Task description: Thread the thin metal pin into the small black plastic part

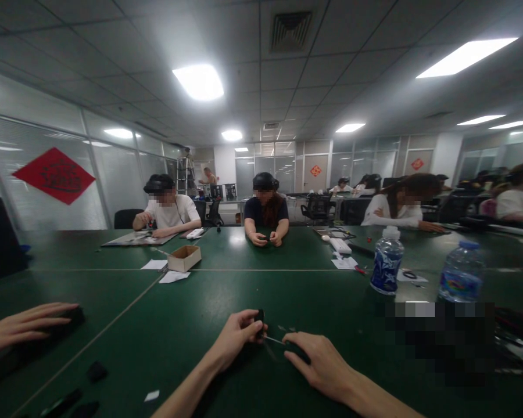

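Note:
Near the front middle of the green table [169,313], my left hand [239,330] pinches a small black part [258,316] upright between thumb and fingers. What kind of part it is I cannot make out. My right hand [316,354] is closed around the dark handle of a screwdriver [275,339]. Its thin metal shaft points left and reaches the lower side of the black part; whether the tip touches a screw is too small to tell. A few tiny pieces [283,328] lie on the table just beyond the shaft.
At the left, another person's hand [30,328] rests on a dark object. Black pieces [96,371] and a white scrap [151,396] lie front left. Beyond stand an open cardboard box [184,258] and two bottles [386,261], [462,273] at right. Co-workers sit across the table.

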`<state>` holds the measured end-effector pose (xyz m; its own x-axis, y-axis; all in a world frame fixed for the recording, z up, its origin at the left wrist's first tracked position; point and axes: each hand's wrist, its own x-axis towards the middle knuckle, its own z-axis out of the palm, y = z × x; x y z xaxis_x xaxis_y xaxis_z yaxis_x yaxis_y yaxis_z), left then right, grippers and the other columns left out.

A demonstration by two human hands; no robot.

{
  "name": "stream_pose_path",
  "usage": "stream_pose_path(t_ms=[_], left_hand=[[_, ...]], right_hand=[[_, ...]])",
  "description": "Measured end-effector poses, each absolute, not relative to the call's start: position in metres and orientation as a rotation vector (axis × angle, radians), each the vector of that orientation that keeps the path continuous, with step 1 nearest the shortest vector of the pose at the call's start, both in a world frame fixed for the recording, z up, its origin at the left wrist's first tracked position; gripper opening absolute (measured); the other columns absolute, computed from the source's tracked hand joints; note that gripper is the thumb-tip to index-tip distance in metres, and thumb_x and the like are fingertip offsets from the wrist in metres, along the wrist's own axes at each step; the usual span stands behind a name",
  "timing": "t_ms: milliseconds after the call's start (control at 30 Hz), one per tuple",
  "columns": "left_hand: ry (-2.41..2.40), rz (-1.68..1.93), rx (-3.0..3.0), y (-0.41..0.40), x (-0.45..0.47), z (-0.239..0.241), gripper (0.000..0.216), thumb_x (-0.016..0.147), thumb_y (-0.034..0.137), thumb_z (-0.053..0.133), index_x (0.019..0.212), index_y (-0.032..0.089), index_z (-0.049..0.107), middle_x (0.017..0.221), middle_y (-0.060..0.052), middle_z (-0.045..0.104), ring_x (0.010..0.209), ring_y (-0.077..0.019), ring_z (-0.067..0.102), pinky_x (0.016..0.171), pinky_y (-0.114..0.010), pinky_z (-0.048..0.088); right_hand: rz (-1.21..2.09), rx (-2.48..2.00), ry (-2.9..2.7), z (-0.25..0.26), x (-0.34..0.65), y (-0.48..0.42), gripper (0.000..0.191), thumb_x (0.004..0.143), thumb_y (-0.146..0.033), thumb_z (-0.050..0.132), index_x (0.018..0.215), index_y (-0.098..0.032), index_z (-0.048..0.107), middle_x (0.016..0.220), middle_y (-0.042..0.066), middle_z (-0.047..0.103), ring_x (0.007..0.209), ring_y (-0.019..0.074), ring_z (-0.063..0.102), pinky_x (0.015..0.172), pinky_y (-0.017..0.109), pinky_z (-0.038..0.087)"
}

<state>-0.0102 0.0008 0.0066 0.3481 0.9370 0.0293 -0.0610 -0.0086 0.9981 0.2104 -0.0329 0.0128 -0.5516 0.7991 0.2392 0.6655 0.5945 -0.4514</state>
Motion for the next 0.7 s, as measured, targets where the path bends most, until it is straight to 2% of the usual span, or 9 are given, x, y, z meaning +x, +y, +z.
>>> stream_pose_path(t_ms=[400, 600, 700], left_hand=[[0.907, 0.921, 1.447, -0.0016, -0.0085, 0.013, 0.033, 0.075, 0.04, 0.065, 0.089, 0.01, 0.063, 0.085, -0.007, 0.063, 0.073, -0.0158, 0.057, 0.066, -0.026, 0.039], [0.943, 0.923, 1.445, -0.0012, -0.01, 0.0127, 0.042, 0.072, 0.04, 0.068, 0.099, 0.009, 0.062, 0.087, -0.01, 0.065, 0.075, -0.0178, 0.058, 0.066, -0.028, 0.04], [0.935, 0.932, 1.434, 0.0005, -0.0106, 0.0104, 0.042, 0.071, 0.041, 0.069, 0.098, 0.009, 0.062, 0.086, -0.009, 0.065, 0.074, -0.0176, 0.058, 0.067, -0.028, 0.041]], right_hand=[[0.338, -1.191, -2.379, 0.0068, 0.2117, -0.0286, 0.026, 0.089, -0.031, 0.045, 0.108, -0.02, 0.06, 0.097, 0.007, 0.066, 0.087, 0.0202, 0.061, 0.079, 0.032, 0.047], [0.354, -1.153, -2.406, 0.0089, 0.2119, -0.0307, 0.028, 0.087, -0.032, 0.048, 0.108, -0.018, 0.06, 0.091, 0.007, 0.066, 0.078, 0.0187, 0.061, 0.071, 0.031, 0.048], [0.356, -1.103, -2.422, 0.0093, 0.2126, -0.0312, 0.03, 0.089, -0.031, 0.043, 0.11, -0.017, 0.059, 0.091, 0.007, 0.065, 0.077, 0.018, 0.06, 0.07, 0.03, 0.048]])
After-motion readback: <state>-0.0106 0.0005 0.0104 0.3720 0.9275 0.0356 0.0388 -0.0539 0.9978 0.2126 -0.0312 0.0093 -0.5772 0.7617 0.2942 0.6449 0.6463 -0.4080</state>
